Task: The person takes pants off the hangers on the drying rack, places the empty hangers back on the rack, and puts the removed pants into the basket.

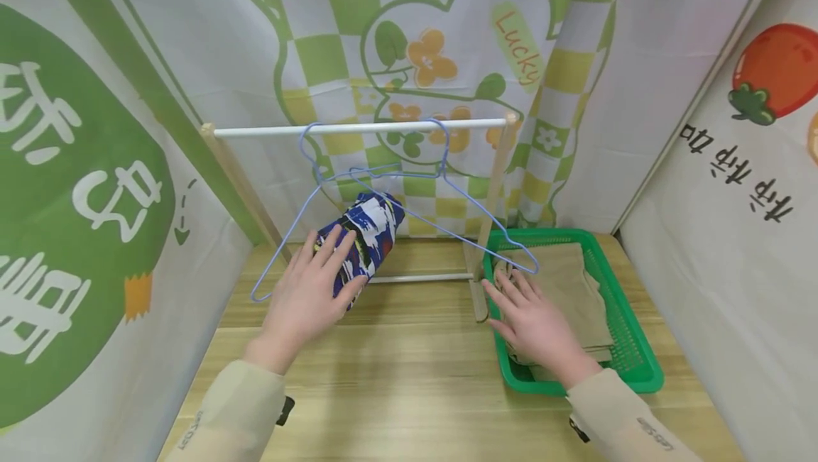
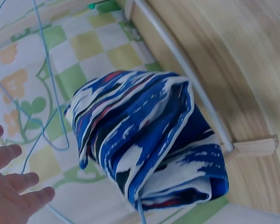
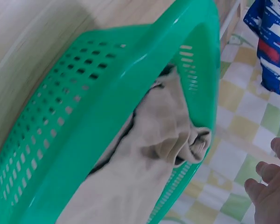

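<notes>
A folded blue, white and black patterned garment hangs on the left blue wire hanger, on the rack's white rod. In the left wrist view, its folds drape over the wire. My left hand, fingers spread, is in front of it and holds nothing; a gap shows between them in that wrist view. To the right hangs a second blue hanger without clothing. My right hand, fingers extended, is over the green basket of folded beige clothes, gripping nothing.
The rack has wooden side posts and a white lower bar. It stands on a wood-grain tabletop, with the basket at its right. Printed fabric curtains close off the back and both sides.
</notes>
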Demonstrator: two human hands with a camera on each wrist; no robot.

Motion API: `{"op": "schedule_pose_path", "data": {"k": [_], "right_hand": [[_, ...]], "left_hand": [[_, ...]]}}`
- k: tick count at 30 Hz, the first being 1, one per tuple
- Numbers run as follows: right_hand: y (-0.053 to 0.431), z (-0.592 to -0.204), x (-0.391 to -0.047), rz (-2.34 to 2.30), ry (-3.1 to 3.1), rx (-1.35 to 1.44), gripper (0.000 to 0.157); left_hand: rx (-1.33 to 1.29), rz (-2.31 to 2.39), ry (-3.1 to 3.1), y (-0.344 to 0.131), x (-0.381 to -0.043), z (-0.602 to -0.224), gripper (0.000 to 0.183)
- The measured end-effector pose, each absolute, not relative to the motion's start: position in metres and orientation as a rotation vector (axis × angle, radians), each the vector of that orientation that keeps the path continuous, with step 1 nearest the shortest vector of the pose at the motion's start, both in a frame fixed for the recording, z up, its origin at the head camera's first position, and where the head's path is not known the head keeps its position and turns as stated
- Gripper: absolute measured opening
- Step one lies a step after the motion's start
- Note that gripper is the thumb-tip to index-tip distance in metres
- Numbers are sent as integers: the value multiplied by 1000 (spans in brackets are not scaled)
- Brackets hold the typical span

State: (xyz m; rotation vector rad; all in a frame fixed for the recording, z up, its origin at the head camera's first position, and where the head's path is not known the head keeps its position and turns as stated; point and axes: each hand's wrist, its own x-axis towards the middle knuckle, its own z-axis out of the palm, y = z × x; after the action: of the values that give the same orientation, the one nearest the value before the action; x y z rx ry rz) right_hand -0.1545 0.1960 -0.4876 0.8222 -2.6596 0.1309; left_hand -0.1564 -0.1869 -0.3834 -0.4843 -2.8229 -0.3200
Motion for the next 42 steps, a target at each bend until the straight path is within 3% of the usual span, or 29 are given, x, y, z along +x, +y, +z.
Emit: {"op": "schedule_pose_path", "data": {"k": [13,28,42], "right_hand": [[162,-485,-155,284,-2622,891,73],[139,-472,-156,338,-2621,936,70],[129,-467,-156,356,-2604,955,69]], "left_hand": [[-509,-378,-2312,-209,-158,-367,54],[-131,-594,-2439,-231,-158,-369,54],[-59,-700,-2574,-223,-157,-375,24]]}}
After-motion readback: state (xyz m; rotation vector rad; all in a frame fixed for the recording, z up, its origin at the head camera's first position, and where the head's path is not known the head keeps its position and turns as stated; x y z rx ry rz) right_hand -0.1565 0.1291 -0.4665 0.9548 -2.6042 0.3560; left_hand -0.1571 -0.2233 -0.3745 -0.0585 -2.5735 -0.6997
